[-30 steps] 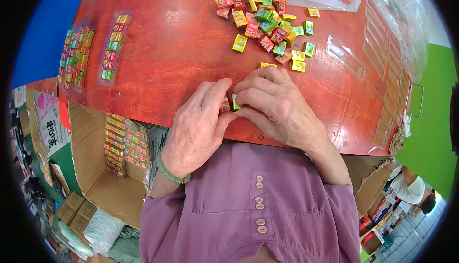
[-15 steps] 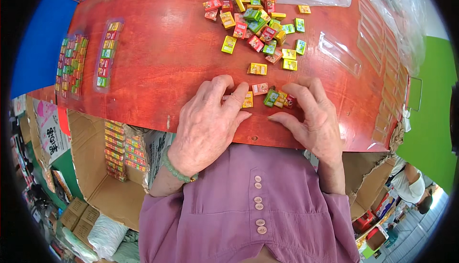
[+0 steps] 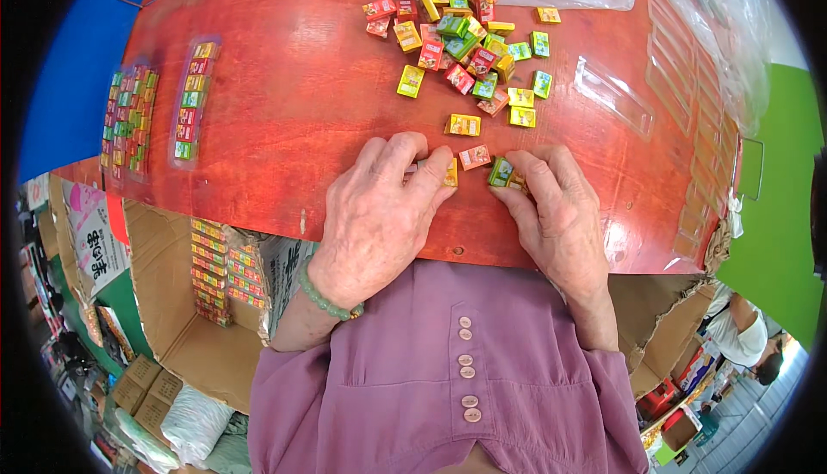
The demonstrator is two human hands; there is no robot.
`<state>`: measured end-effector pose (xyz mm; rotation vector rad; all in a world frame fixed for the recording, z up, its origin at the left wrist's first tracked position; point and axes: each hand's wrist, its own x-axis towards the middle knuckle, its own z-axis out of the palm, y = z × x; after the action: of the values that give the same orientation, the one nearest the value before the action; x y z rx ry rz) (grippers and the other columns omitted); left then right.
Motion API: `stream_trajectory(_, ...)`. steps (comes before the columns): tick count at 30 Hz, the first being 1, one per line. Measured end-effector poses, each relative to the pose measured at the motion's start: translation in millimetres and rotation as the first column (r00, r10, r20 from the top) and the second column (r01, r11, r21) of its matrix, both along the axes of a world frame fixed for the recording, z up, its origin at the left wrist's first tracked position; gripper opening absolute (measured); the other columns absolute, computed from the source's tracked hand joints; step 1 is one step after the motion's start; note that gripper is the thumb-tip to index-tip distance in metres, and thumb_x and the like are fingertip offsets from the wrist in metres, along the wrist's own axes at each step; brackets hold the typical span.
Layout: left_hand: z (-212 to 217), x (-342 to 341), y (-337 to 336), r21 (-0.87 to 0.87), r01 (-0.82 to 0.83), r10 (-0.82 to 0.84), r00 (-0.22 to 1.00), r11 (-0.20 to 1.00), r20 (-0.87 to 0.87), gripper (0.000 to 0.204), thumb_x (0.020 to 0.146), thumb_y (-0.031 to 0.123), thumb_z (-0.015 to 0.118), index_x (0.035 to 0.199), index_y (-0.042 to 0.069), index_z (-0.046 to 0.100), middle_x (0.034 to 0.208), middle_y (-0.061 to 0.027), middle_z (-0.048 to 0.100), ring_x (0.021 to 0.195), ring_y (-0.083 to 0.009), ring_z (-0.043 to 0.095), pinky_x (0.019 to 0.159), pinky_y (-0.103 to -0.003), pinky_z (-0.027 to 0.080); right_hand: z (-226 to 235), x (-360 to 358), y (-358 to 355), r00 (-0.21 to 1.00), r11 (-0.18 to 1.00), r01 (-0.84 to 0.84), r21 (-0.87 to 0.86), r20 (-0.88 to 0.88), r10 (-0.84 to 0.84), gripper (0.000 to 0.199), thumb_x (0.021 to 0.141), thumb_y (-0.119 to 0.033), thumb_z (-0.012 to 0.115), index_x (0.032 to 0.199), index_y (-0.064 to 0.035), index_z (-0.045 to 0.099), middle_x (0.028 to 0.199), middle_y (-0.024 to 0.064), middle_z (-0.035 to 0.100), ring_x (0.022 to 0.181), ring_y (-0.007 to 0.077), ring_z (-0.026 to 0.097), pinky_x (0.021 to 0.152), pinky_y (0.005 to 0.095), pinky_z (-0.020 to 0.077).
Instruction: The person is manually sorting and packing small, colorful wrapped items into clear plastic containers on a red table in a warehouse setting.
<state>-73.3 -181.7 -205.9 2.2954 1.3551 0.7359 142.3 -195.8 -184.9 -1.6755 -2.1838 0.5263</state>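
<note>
My left hand [image 3: 379, 216] lies palm down on the red-brown table [image 3: 284, 112], its fingertips touching a yellow candy box [image 3: 450, 173]. My right hand [image 3: 556, 216] rests beside it, fingers curled over a green box [image 3: 500, 171] and another small box under the fingertips. An orange-red box [image 3: 475, 157] lies between the two hands, a yellow-orange one [image 3: 463, 124] just beyond. A loose heap of several small coloured boxes [image 3: 465, 35] spreads farther back.
Clear strips filled with coloured boxes [image 3: 191, 99] lie at the table's left, and empty clear trays [image 3: 613, 95] at the right. An open cardboard carton [image 3: 185, 302] with packed strips stands below the table's near left edge. Crumpled clear plastic [image 3: 706, 18] covers the far right.
My hands, first clasped together over one box near the table edge, have spread apart. Both now lie flat with fingertips on separate boxes. The view has shifted slightly.
</note>
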Motion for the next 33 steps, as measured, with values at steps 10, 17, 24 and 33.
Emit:
stream_trajectory(10,0.5,0.1,15.3,0.034,0.0,0.001,0.999,0.999,-0.044,0.032,0.085,0.014,0.077,0.114,0.003,0.069,0.101,-0.0078,0.056,0.087,-0.025,0.058,0.072,-0.039,0.054,7.9,0.4,15.4,0.995,0.999,-0.039,-0.028,0.091,0.041,0.034,0.087,-0.01,0.077,0.119,-0.0024,0.07,0.109,0.0142,0.065,0.096,0.0326,0.067,0.08,0.0418,0.0566)
stream_trajectory(17,2.1,-4.2,16.3,-0.012,0.148,-0.148,0.988,0.989,-0.043,0.039,0.077,0.009,0.082,0.114,0.005,0.071,0.102,-0.0075,0.058,0.086,-0.025,0.06,0.072,-0.04,0.055,4.0,11.9,16.5,0.993,0.993,-0.116,-0.021,0.027,0.117,0.036,0.085,-0.012,0.079,0.119,-0.0076,0.07,0.105,0.0095,0.061,0.095,0.0286,0.064,0.082,0.0418,0.0561)
stream_trajectory(24,-2.7,4.1,5.1,-0.008,0.239,-0.24,0.971,0.971,-0.015,0.041,0.075,0.011,0.083,0.113,0.005,0.071,0.1,-0.0069,0.056,0.084,-0.0244,0.059,0.07,-0.039,0.054,6.2,16.6,9.5,0.996,0.995,-0.084,-0.057,0.011,0.085,0.035,0.085,-0.008,0.078,0.12,-0.004,0.071,0.109,0.014,0.064,0.096,0.0312,0.067,0.08,0.0401,0.0565)
stream_trajectory(33,-3.0,5.4,3.0,-0.048,0.218,-0.219,0.975,0.975,-0.024,0.048,0.07,0.01,0.086,0.116,0.005,0.071,0.1,-0.0074,0.056,0.082,-0.0239,0.06,0.069,-0.038,0.054,11.1,25.5,-17.2,0.999,0.996,-0.035,-0.086,-0.001,0.035,0.036,0.082,-0.006,0.081,0.117,-0.0039,0.071,0.103,0.0119,0.062,0.089,0.0292,0.066,0.073,0.0384,0.0553)
